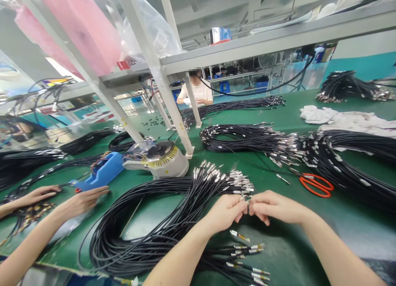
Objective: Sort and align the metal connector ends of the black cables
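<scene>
My left hand and my right hand meet fingertip to fingertip over the green table. Both are closed in a pinch around a small silvery cable end, mostly hidden by the fingers. Just behind and to the left lies a coiled bundle of black cables with many silver connectors. More of its labelled ends stick out below my left wrist.
Orange-handled scissors lie to the right, near further cable bundles. A round tape dispenser and a blue tape holder stand left. A co-worker's hands work there. Shelf posts rise behind; white gloves lie far right.
</scene>
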`<state>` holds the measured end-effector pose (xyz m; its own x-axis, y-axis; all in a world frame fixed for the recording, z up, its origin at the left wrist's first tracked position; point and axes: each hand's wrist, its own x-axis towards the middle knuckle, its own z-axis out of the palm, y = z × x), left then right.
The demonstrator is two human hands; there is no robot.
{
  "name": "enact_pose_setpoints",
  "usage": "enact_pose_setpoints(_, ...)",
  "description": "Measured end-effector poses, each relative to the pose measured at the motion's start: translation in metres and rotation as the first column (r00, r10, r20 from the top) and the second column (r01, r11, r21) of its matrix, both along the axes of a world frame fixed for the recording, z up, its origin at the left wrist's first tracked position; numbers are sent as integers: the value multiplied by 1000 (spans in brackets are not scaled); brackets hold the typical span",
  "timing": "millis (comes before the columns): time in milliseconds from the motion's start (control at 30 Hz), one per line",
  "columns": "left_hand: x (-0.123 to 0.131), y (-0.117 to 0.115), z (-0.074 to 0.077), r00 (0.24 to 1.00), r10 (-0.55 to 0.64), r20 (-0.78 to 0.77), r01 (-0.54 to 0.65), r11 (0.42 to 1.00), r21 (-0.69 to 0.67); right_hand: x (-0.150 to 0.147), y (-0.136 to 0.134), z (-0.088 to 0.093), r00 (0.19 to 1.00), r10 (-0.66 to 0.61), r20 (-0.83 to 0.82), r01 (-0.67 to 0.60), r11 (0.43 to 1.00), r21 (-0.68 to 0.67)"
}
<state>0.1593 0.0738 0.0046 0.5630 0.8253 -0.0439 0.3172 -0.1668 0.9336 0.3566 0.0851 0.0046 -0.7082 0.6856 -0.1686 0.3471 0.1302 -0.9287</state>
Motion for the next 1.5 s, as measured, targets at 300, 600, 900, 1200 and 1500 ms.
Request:
enact_pose_setpoints(300, -1, 3, 4, 997, 73, 16, -74, 995, 71, -33, -22, -5, 964, 115, 241, -163, 968, 191)
enact_pose_setpoints(600, -36, 11, 17, 977, -213, -7, 205, 948, -242, -32, -18, -8, 998, 7, 58, -9, 999, 43)
enact_pose_setpoints(900, -33, 10, 3, 1000, -28, 11, 30, 959, -281, -26, -10, -3, 997, -77, 21, 75, 994, 81)
enact_pose_setpoints(1200, -24, 3, -5, 997, 42, -67, -49, 992, -115, -30, -10, -5, 994, -76, 84, 73, 997, 38)
enact_pose_setpoints(1500, -16, 2, -10, 998, 17, -61, -25, 992, -121, -32, -10, -14, 995, -70, 67, 69, 997, 25)
